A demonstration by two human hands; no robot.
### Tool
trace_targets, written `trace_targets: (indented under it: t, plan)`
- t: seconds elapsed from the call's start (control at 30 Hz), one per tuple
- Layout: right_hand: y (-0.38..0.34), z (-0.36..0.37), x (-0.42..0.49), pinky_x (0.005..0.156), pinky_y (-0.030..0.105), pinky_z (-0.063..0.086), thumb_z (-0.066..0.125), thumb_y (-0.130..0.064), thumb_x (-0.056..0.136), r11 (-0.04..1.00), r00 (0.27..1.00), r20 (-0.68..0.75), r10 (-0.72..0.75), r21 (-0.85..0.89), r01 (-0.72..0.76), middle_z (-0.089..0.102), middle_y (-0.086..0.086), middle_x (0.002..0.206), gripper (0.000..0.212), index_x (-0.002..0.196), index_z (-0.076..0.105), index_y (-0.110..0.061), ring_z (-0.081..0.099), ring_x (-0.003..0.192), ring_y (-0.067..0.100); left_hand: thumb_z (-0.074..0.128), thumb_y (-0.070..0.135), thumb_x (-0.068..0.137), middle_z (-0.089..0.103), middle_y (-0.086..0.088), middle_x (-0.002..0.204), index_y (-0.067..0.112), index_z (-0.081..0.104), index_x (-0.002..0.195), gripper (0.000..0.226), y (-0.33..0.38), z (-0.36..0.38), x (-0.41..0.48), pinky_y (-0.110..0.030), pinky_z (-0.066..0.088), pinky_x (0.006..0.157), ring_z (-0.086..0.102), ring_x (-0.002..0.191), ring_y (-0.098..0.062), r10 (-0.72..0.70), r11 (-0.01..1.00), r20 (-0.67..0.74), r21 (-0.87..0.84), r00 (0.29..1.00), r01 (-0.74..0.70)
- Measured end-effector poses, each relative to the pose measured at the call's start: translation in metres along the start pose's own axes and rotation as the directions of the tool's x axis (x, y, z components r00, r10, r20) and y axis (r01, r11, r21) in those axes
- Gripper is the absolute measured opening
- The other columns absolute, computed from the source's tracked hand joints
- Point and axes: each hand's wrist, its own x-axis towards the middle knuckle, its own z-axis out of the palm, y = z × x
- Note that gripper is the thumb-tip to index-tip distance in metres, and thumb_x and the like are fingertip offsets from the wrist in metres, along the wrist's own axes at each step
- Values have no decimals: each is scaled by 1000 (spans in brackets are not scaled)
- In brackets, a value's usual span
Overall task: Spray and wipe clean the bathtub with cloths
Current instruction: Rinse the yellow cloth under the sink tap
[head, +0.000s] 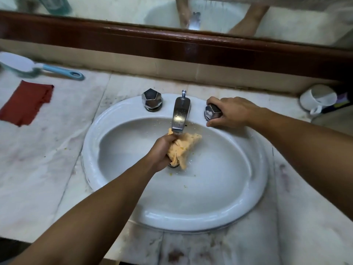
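A white oval sink (107, 131) is set in a marble counter. My left hand (162, 150) is closed around a bunched orange cloth (183, 148), held inside the basin right under the chrome spout (180, 113). My right hand (231, 111) grips the right chrome tap knob (211, 111) at the basin's back rim. The left tap knob (151, 99) stands untouched. Small yellow specks lie on the basin floor. No bathtub and no spray bottle show clearly in this view.
A red cloth (26, 102) lies flat on the counter at the left. Behind it rests a scrub brush with a blue handle (59, 70). A white mug (318, 99) lies tipped at the right back. A wood-framed mirror (172, 44) runs along the wall.
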Motion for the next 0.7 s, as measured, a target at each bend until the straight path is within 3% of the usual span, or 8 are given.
trace_targets:
  t: [0.13, 0.2, 0.27, 0.33, 0.4, 0.53, 0.63, 0.7]
  plan:
    - [-4, -6, 0, 92, 42, 44, 69, -69, 80, 998, 996, 61, 66, -8, -66, 49, 8, 127, 80, 145, 29, -47, 53, 114, 33, 45, 15, 104, 72, -13, 120, 7, 64, 124, 29, -5, 2, 3, -36, 52, 90, 69, 105, -27, 31, 999, -7, 29, 999, -31]
    - [-14, 0, -10, 101, 44, 37, 73, -70, 76, 991, 980, -156, 124, -23, -129, 40, 11, 138, 97, 155, 24, -41, 42, 125, 32, 44, 15, 106, 71, -12, 124, 8, 64, 123, 27, -7, 2, 3, -38, 54, 89, 69, 110, -27, 50, 998, -8, 35, 999, -49]
    - [-33, 20, -24, 97, 42, 40, 71, -56, 85, 976, 843, -514, 160, 209, -58, 50, 9, 128, 73, 146, 46, -24, 47, 114, 26, 47, 17, 106, 73, -12, 118, 11, 64, 116, 21, -8, 2, 2, -38, 55, 83, 71, 103, -28, 70, 997, -20, 32, 997, -69]
    - [-60, 49, -36, 80, 38, 47, 62, -34, 98, 818, 688, -638, 345, 564, 113, 62, 2, 98, 25, 113, 64, -14, 56, 87, 18, 50, 14, 105, 74, -11, 110, 11, 63, 114, 16, -8, 0, 3, -43, 54, 87, 70, 97, -29, 90, 996, -41, 33, 995, -89]
    - [-85, 81, -41, 73, 36, 51, 57, -20, 101, 574, 736, -431, 521, 816, 71, 67, 0, 84, 13, 100, 67, -12, 61, 76, 18, 53, 12, 104, 73, -11, 106, 12, 62, 114, 14, -9, -1, 4, -46, 54, 92, 69, 98, -29, 109, 994, -68, 31, 992, -107]
    - [-118, 124, -39, 96, 26, 44, 51, -15, 103, 278, 798, -30, 603, 945, -174, 66, 3, 128, 28, 128, 65, -14, 61, 121, 22, 54, 10, 104, 73, -8, 104, 13, 60, 113, 12, -9, -4, -1, -39, 59, 81, 71, 94, -24, 144, 989, -105, 44, 984, -140]
    - [-137, 139, -29, 104, 31, 42, 50, -37, 103, -36, 803, 255, 539, 959, -281, 58, -7, 136, 43, 142, 55, -19, 55, 128, 18, 53, 8, 104, 70, -12, 115, 11, 54, 125, 21, -10, -10, -4, -40, 58, 83, 68, 105, -27, 147, 987, -109, 79, 983, -139]
    - [-145, 148, -20, 106, 45, 50, 59, -51, 93, -322, 802, 436, 408, 891, -320, 70, 2, 127, 49, 130, 65, -20, 65, 117, 24, 54, 6, 103, 69, -12, 118, 10, 52, 128, 25, -12, -15, -7, -41, 58, 87, 67, 108, -28, 138, 988, -99, 87, 986, -129]
